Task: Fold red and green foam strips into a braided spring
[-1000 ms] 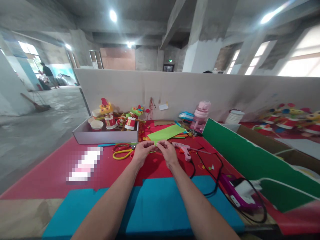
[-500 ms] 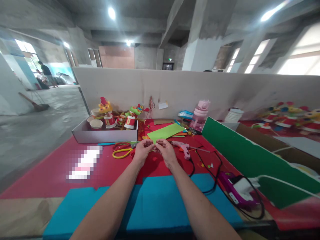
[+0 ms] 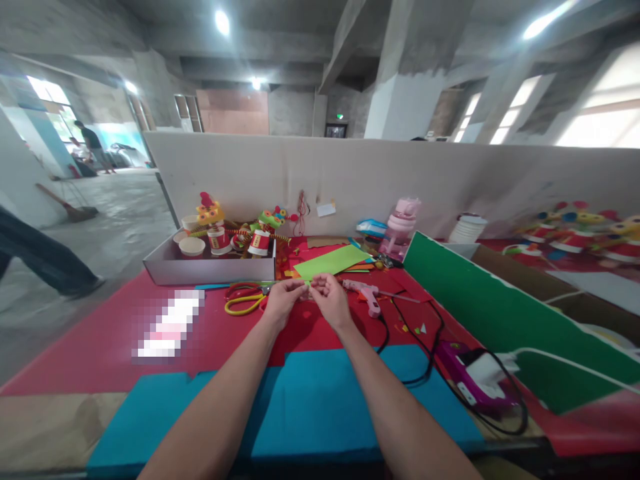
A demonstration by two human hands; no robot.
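My left hand (image 3: pixel 283 304) and my right hand (image 3: pixel 332 301) meet above the red table covering, fingertips pinched together. Between them shows a small light green piece of paper (image 3: pixel 309 283), mostly hidden by the fingers. Just beyond lies a larger light green sheet (image 3: pixel 333 261) on a pile of coloured scraps. Yellow-handled scissors (image 3: pixel 245 305) rest left of my left hand, beside a red-handled tool (image 3: pixel 242 289). Close to my right hand, a pink glue gun (image 3: pixel 369 297) lies on its side.
A grey box (image 3: pixel 210 270) of paper-cup figures stands back left. To the right are a green-sided box (image 3: pixel 480 320), a purple power strip (image 3: pixel 477 383) and black cords. A pink bottle (image 3: pixel 401 230) stands behind. Blue sheets (image 3: pixel 320 407) cover the front edge. A walking person's leg (image 3: pixel 40 250) is at left.
A walking person's leg has come into view at the left. My hands stay together, with the fingers slightly shifted around the small green piece.
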